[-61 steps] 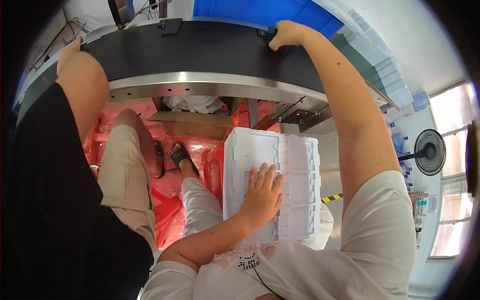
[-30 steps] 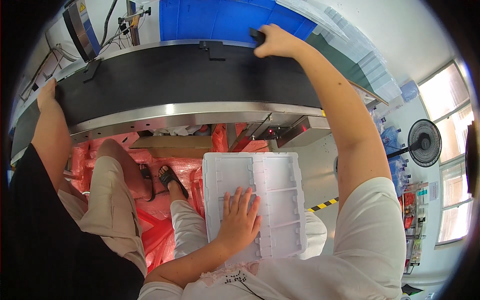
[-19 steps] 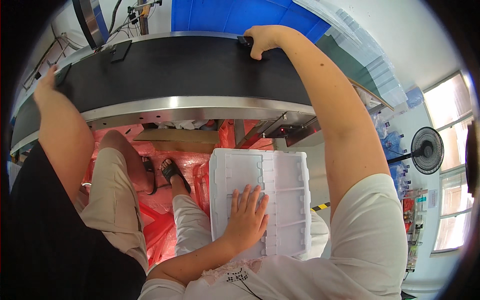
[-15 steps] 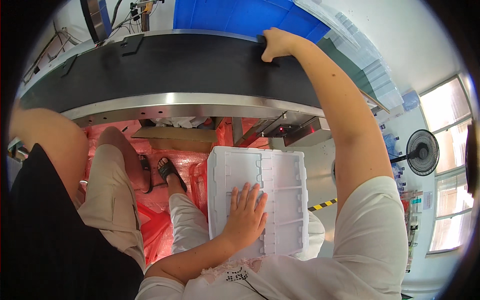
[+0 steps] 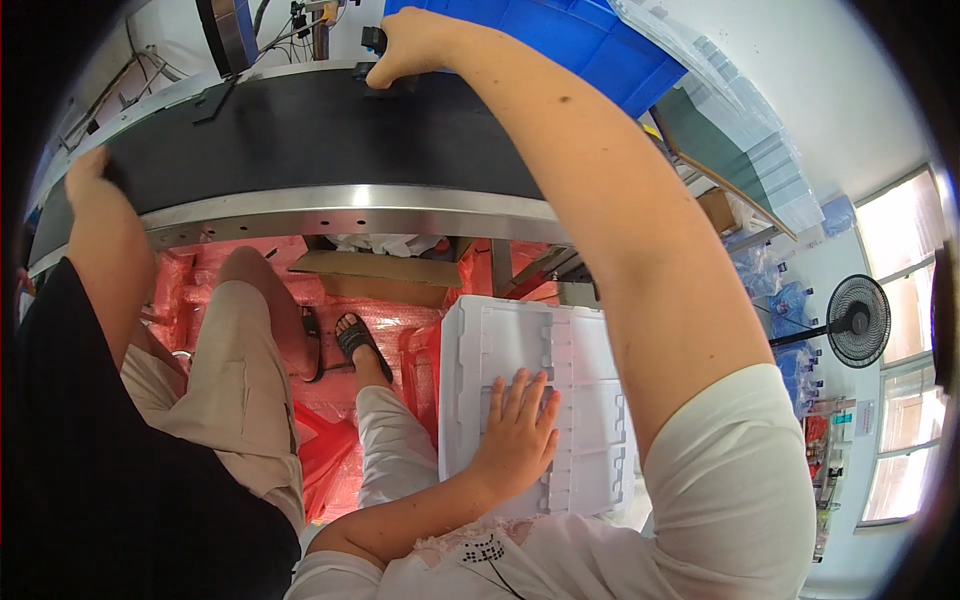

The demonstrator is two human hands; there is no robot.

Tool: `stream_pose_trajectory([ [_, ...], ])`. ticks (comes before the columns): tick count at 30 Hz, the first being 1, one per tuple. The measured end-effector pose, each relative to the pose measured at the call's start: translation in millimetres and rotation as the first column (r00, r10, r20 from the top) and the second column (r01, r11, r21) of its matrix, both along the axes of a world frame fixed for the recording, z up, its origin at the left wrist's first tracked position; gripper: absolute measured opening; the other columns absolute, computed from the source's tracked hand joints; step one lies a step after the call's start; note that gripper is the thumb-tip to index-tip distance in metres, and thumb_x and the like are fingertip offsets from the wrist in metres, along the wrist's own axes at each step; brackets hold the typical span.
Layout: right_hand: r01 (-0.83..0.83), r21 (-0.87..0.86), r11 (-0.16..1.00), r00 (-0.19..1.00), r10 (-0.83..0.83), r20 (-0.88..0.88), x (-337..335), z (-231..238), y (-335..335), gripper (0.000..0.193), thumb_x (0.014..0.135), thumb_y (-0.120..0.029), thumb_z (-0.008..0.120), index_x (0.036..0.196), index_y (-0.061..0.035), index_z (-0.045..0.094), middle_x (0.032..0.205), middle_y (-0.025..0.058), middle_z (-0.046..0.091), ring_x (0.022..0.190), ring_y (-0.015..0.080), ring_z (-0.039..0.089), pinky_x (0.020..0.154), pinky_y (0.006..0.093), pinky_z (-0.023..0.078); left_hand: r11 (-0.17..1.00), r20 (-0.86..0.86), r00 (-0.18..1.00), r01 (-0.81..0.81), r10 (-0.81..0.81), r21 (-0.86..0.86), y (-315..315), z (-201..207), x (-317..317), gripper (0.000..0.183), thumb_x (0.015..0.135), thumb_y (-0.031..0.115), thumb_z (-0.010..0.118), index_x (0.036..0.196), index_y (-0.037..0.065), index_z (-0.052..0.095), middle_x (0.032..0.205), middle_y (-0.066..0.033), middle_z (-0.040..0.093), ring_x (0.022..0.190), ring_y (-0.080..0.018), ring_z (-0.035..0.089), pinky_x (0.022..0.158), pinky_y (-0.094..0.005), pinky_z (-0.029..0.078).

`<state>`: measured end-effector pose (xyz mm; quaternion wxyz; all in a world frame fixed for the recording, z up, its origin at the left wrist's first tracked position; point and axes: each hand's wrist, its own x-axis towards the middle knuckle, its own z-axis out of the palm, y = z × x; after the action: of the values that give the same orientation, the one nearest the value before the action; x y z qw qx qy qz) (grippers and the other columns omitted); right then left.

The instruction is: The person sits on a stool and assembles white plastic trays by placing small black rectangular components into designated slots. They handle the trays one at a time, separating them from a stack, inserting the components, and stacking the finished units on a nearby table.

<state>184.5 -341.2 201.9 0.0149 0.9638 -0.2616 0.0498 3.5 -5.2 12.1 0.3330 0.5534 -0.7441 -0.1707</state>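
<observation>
My left hand (image 5: 515, 440) lies flat with fingers spread on a pale grey plastic tray (image 5: 585, 350) with shallow compartments, which rests on my lap. My right arm reaches far across the black conveyor belt (image 5: 300, 135). At the belt's far edge, my right hand (image 5: 415, 48) is closed around a small black piece (image 5: 373, 40), most of it hidden by the fingers; its kind is unclear. Farther left on the belt lies a flat black piece (image 5: 210, 102).
At my left sits a co-worker in a black top, whose hand (image 5: 90, 165) is over the belt's left end. Behind the belt stands a blue bin (image 5: 560, 50), with stacked clear trays (image 5: 740, 100) to its right. Under the belt is an open cardboard box (image 5: 380, 275).
My right hand has moved left along the belt's far edge with the black piece. The co-worker's hand has come into view over the belt. My left hand still rests on the tray.
</observation>
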Motion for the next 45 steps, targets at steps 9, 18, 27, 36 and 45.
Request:
stream_pose_trajectory([
  [9, 0.219, 0.287, 0.932, 0.948, -0.133, -0.291, -39.6, -6.9, -27.9, 0.078, 0.052, -0.032, 0.078, 0.121, -0.0043, 0.055, 0.109, 0.0152, 0.061, 0.105, 0.0295, 0.056, 0.082, 0.0387, 0.046, 1.000, -0.057, 0.998, 0.009, -0.009, -0.008, 0.7, -1.8, 1.4, 0.047, 0.083, 0.023, 0.060, 0.122, 0.000, 0.050, 0.136, -0.0224, 0.037, 0.129, -0.0413, 0.031, 0.107, -0.0590, 0.017],
  [18, 0.373, 0.204, 0.905, 0.917, -0.326, -0.229, -80.7, -9.6, -32.1, 0.073, 0.047, -0.024, 0.072, 0.113, 0.0051, 0.057, 0.100, 0.0179, 0.063, 0.090, 0.0263, 0.060, 0.071, 0.0335, 0.048, 1.000, -0.035, 0.999, 0.009, -0.009, -0.006, -1.8, 0.4, 1.4, 0.047, 0.083, 0.023, 0.059, 0.122, -0.001, 0.051, 0.135, -0.0231, 0.038, 0.129, -0.0421, 0.030, 0.107, -0.0593, 0.017],
  [27, -0.033, -0.104, 0.994, 0.969, 0.057, 0.239, -19.7, -30.5, -13.1, 0.050, 0.053, -0.024, 0.073, 0.095, 0.0023, 0.064, 0.088, 0.0169, 0.066, 0.078, 0.0315, 0.063, 0.070, 0.0340, 0.051, 1.000, -0.047, 0.999, 0.017, -0.016, 0.013, -0.9, 1.3, 3.6, 0.049, 0.082, 0.023, 0.060, 0.123, -0.002, 0.049, 0.136, -0.0235, 0.037, 0.130, -0.0422, 0.029, 0.107, -0.0594, 0.017],
  [36, 0.104, 0.195, 0.975, 0.953, -0.042, -0.300, 19.5, -6.8, -14.0, 0.046, 0.048, -0.025, 0.073, 0.081, 0.0051, 0.066, 0.088, 0.0230, 0.066, 0.082, 0.0328, 0.064, 0.070, 0.0388, 0.052, 0.999, -0.058, 0.998, 0.033, -0.032, 0.013, 0.6, 1.2, 2.8, 0.051, 0.082, 0.024, 0.061, 0.124, -0.002, 0.049, 0.136, -0.0237, 0.037, 0.130, -0.0426, 0.029, 0.107, -0.0594, 0.016],
  [45, 0.018, -0.029, 0.999, 0.991, -0.021, -0.132, -2.7, -6.5, -1.1, 0.042, 0.047, -0.026, 0.070, 0.080, -0.0001, 0.069, 0.087, 0.0190, 0.067, 0.078, 0.0287, 0.065, 0.064, 0.0374, 0.052, 1.000, -0.046, 0.999, 0.028, -0.027, 0.012, -0.5, 0.7, 3.3, 0.053, 0.081, 0.025, 0.061, 0.125, -0.002, 0.048, 0.135, -0.0239, 0.038, 0.130, -0.0429, 0.029, 0.108, -0.0592, 0.015],
])
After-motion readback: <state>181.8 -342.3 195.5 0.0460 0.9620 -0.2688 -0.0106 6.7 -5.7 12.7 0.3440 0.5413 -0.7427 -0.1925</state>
